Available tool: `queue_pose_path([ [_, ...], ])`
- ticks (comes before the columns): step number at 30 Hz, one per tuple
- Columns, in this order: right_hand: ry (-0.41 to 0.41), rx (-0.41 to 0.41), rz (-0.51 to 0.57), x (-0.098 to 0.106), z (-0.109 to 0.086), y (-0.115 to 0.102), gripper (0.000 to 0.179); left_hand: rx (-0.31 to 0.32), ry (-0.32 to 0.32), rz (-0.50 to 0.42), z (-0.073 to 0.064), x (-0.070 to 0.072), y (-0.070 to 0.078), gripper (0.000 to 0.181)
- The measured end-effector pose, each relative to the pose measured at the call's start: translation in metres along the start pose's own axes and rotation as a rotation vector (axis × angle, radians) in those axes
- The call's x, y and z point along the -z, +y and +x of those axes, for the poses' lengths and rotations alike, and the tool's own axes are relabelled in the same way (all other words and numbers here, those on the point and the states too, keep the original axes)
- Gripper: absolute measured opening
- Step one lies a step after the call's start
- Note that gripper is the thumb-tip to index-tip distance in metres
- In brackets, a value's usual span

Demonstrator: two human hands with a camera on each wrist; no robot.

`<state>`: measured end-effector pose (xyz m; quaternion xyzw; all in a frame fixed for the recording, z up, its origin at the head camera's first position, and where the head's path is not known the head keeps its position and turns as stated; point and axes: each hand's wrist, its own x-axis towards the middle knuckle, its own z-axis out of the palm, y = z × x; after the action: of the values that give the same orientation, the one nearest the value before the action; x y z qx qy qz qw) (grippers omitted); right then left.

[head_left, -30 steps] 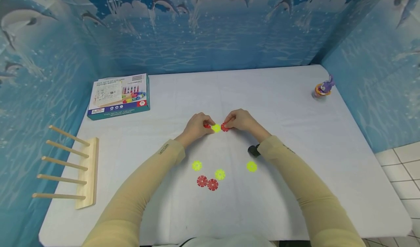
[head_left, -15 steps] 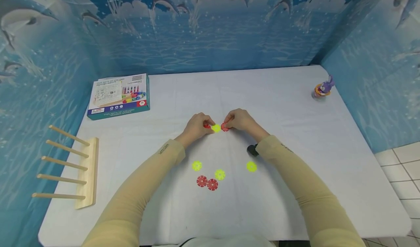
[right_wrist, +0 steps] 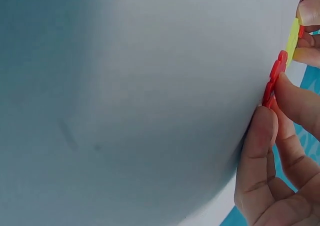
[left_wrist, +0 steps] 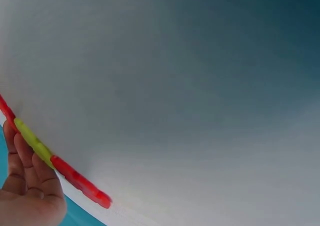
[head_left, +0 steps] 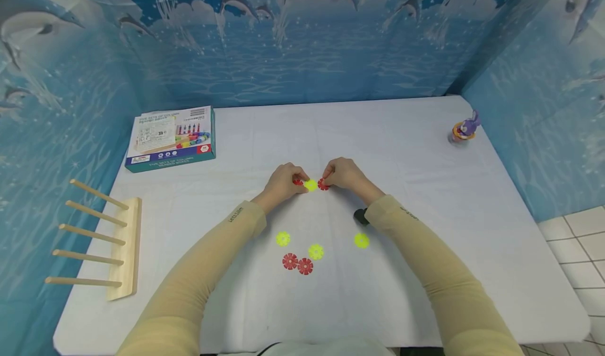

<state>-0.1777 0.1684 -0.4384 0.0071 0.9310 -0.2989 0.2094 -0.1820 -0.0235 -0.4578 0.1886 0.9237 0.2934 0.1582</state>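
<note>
In the head view my left hand (head_left: 282,181) holds a yellow flower-shaped notched disc (head_left: 311,185) and a red notched disc (head_left: 297,182) side by side, with thumb and fingertips at their edges. My right hand (head_left: 344,173) pinches another red disc (head_left: 323,185) just right of the yellow one. Seen edge-on in the left wrist view, the red disc (left_wrist: 80,182) and the yellow disc (left_wrist: 34,143) line up in one row above the fingertips. The right wrist view has thumb and fingers gripping the red disc (right_wrist: 275,81), its edge at the yellow disc (right_wrist: 292,43).
Nearer the body lie several loose discs, including two red ones (head_left: 305,266) and a yellow one (head_left: 361,241). A wooden stand with several pegs (head_left: 126,248) is at the left. A box (head_left: 170,139) sits back left, a small purple toy (head_left: 465,127) back right.
My right wrist and sleeve have shifted slightly inward to the left. Both hands keep their hold, and the discs between them have barely moved.
</note>
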Motion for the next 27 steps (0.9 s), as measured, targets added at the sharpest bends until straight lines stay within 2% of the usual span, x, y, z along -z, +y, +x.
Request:
queue_pose_path([
  [17,0.01,-0.001,0.018,-0.004,0.001,0.002,0.012,-0.028,-0.026,0.019,-0.001,0.001,-0.001,0.034],
  [27,0.023,0.02,-0.002,-0.004,0.002,0.003,0.012,-0.105,-0.021,0.05,0.001,0.001,0.019,0.037],
])
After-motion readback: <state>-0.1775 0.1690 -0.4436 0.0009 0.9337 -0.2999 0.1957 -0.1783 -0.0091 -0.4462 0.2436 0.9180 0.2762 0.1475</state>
